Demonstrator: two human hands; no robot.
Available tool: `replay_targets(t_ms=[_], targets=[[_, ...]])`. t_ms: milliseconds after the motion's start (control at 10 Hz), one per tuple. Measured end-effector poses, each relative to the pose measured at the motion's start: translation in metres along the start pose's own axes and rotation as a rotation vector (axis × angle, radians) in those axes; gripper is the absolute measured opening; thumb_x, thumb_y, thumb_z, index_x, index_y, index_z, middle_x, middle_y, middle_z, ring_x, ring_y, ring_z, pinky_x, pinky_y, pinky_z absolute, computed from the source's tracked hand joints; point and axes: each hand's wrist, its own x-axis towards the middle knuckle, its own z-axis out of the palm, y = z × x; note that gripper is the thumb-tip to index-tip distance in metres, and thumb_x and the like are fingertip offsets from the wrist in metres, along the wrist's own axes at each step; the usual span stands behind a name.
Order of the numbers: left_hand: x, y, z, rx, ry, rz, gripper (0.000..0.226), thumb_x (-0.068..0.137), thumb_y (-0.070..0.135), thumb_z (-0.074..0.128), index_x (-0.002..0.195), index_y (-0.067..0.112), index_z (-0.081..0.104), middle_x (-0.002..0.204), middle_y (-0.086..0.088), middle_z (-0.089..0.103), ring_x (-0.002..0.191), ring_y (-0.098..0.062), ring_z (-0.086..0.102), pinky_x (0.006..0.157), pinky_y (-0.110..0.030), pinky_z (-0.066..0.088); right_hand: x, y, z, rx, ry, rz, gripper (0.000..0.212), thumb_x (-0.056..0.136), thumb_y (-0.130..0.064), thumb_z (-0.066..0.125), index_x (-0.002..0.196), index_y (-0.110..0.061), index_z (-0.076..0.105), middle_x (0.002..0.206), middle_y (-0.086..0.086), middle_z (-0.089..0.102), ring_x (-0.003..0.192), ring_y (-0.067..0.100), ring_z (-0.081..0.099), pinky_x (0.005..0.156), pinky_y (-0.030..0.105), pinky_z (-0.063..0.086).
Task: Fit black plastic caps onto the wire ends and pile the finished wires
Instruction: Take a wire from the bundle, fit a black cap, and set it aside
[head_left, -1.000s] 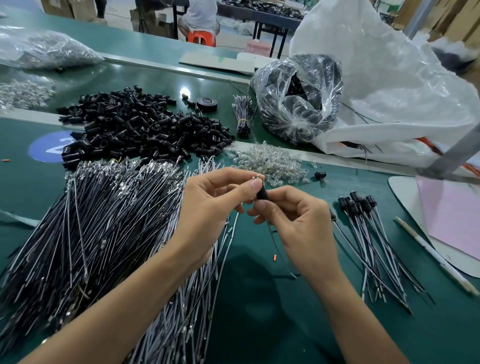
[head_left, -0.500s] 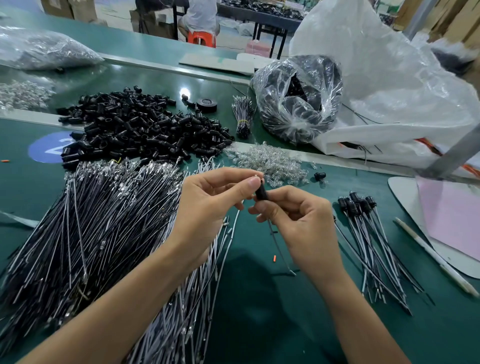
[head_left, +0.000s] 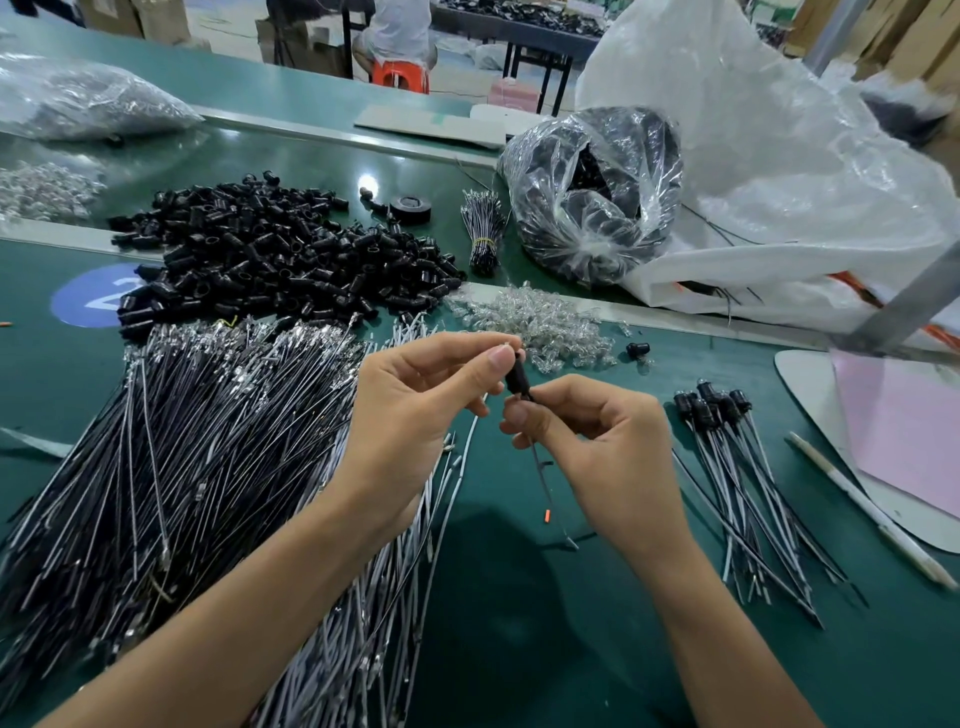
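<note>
Over the middle of the green table my left hand (head_left: 415, 415) pinches the top of a black plastic cap (head_left: 517, 378) between thumb and fingers. My right hand (head_left: 608, 447) pinches the thin wire (head_left: 545, 483) just below the cap; the wire hangs down from it. A big heap of loose black caps (head_left: 270, 260) lies at the back left. A wide spread of uncapped wires (head_left: 182, 457) covers the left side. A small pile of capped wires (head_left: 737, 467) lies to the right.
A heap of small clear parts (head_left: 540, 322) lies behind my hands, one stray black cap (head_left: 638, 349) beside it. Further back are a tied wire bundle (head_left: 483, 234), a tape roll (head_left: 410, 208) and plastic bags (head_left: 592, 192). A pen (head_left: 862, 509) and pink paper (head_left: 904, 431) sit right.
My right hand has slid a little down and away from the cap along the wire, so more of the black cap shows. The left hand keeps its pinch.
</note>
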Motion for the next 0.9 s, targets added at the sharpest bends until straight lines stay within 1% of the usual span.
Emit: replay_targets(t_ms=[200, 300, 400, 500, 600, 700, 800, 900], targets=[[0.0003, -0.0012, 0.0007, -0.004, 0.008, -0.001, 0.018, 0.067, 0.020, 0.073, 0.081, 0.010, 0.078, 0.075, -0.001, 0.073, 0.063, -0.009, 0.059, 0.056, -0.017, 0.047, -0.0007, 0.0002, 0.0003, 0.005, 0.012, 0.001, 0.009, 0.081, -0.012, 0.077, 0.074, -0.017, 0.074, 0.067, 0.001, 0.072, 0.062, 0.017, 0.070, 0.068, 0.042, 0.057], [0.0002, -0.0023, 0.0003, 0.001, 0.002, -0.002, 0.018, 0.068, 0.021, 0.073, 0.082, 0.011, 0.078, 0.077, -0.002, 0.074, 0.064, -0.010, 0.059, 0.057, -0.018, 0.047, -0.0004, 0.0006, 0.0002, 0.000, 0.004, 0.002, 0.010, 0.082, -0.013, 0.077, 0.074, -0.019, 0.074, 0.067, 0.001, 0.073, 0.063, 0.019, 0.070, 0.070, 0.046, 0.057], [0.0000, -0.0027, 0.0002, 0.016, -0.001, 0.007, 0.017, 0.068, 0.021, 0.074, 0.081, 0.013, 0.079, 0.077, -0.002, 0.074, 0.065, -0.010, 0.060, 0.058, -0.018, 0.047, -0.0004, 0.0004, 0.0001, 0.005, 0.000, -0.006, 0.009, 0.083, -0.013, 0.076, 0.078, -0.020, 0.075, 0.070, -0.001, 0.073, 0.064, 0.017, 0.070, 0.071, 0.044, 0.058], [-0.0004, -0.0034, 0.0004, 0.051, -0.009, 0.047, 0.011, 0.072, 0.018, 0.072, 0.080, 0.016, 0.079, 0.079, -0.001, 0.075, 0.067, -0.009, 0.063, 0.059, -0.018, 0.048, -0.0007, 0.0012, 0.0004, 0.011, 0.004, -0.016, 0.008, 0.083, -0.011, 0.075, 0.081, -0.018, 0.075, 0.073, -0.004, 0.074, 0.066, 0.014, 0.071, 0.071, 0.035, 0.058], [-0.0017, -0.0048, 0.0003, 0.064, -0.015, 0.065, 0.009, 0.074, 0.017, 0.072, 0.079, 0.017, 0.079, 0.082, 0.000, 0.075, 0.073, -0.009, 0.065, 0.061, -0.018, 0.049, -0.0012, 0.0025, 0.0021, 0.029, 0.024, -0.019, 0.010, 0.084, -0.007, 0.074, 0.083, -0.016, 0.075, 0.075, -0.005, 0.075, 0.067, 0.013, 0.071, 0.072, 0.033, 0.058], [-0.0026, -0.0054, -0.0001, 0.048, -0.029, 0.057, 0.006, 0.076, 0.014, 0.075, 0.079, 0.018, 0.079, 0.083, -0.001, 0.075, 0.072, -0.008, 0.064, 0.062, -0.019, 0.049, -0.0033, 0.0037, 0.0045, 0.062, 0.032, -0.024, 0.009, 0.085, -0.006, 0.073, 0.086, -0.015, 0.075, 0.078, -0.003, 0.076, 0.070, 0.015, 0.072, 0.073, 0.036, 0.059], [-0.0035, -0.0060, 0.0001, 0.065, -0.019, 0.078, 0.010, 0.079, 0.010, 0.070, 0.082, 0.016, 0.078, 0.083, -0.003, 0.075, 0.071, -0.010, 0.065, 0.063, -0.020, 0.050, -0.0045, 0.0038, 0.0079, 0.057, 0.035, -0.047, 0.008, 0.086, -0.008, 0.071, 0.085, -0.015, 0.075, 0.076, -0.004, 0.075, 0.068, 0.016, 0.072, 0.070, 0.032, 0.058], [-0.0053, -0.0060, 0.0022, 0.040, -0.079, 0.040, 0.019, 0.078, 0.013, 0.072, 0.097, 0.018, 0.074, 0.092, -0.008, 0.076, 0.082, -0.017, 0.070, 0.071, -0.024, 0.054, -0.0034, 0.0031, 0.0079, 0.088, 0.091, -0.056, 0.008, 0.085, -0.019, 0.071, 0.080, -0.012, 0.073, 0.069, -0.006, 0.073, 0.063, 0.010, 0.070, 0.065, 0.022, 0.053]])
